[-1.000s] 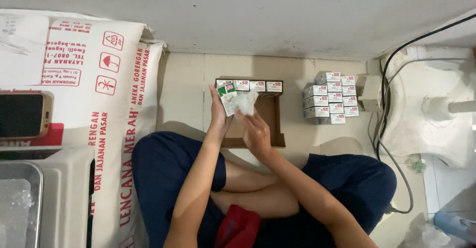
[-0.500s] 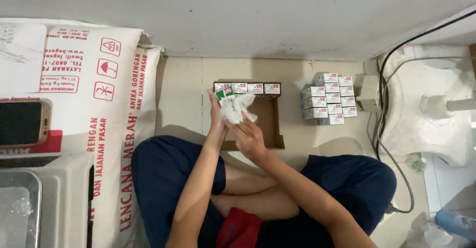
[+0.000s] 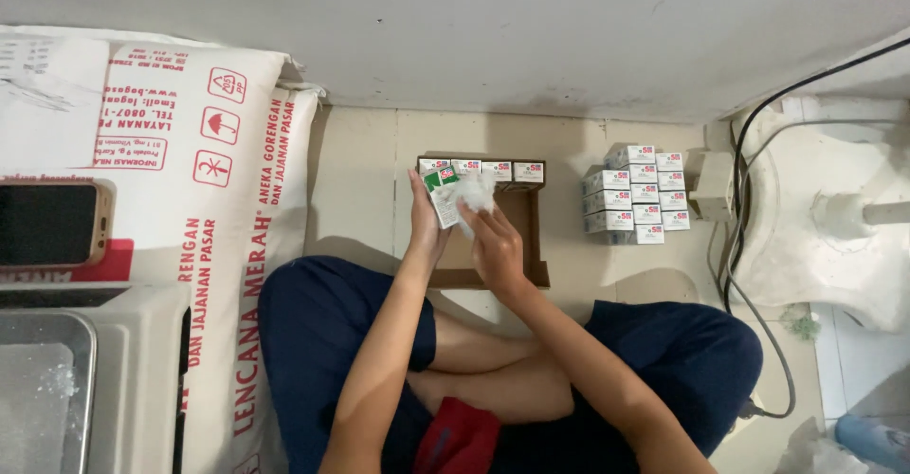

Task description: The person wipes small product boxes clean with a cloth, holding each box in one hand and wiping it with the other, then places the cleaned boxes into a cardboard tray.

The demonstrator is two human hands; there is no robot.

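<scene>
My left hand (image 3: 424, 223) grips a small white box with green and red marks (image 3: 442, 192), upright over a shallow brown cardboard tray (image 3: 527, 246). My right hand (image 3: 495, 246) holds a crumpled piece of clear plastic wrap (image 3: 477, 191) against that box. Along the tray's far edge stands a row of several like small boxes (image 3: 483, 168). I sit cross-legged on the floor in dark blue shorts, both forearms reaching forward over my knees.
A stack of several small white boxes (image 3: 636, 194) stands right of the tray. A large white sack with red print (image 3: 204, 209) lies at left, a phone (image 3: 52, 223) on it. A metal tray (image 3: 43, 389) is lower left. A black cable (image 3: 735, 237) and white fan base (image 3: 834, 218) are at right.
Both hands have stayed over the tray with the box and wrap; the right hand has shifted slightly lower against the box, and the wrap has bunched differently.
</scene>
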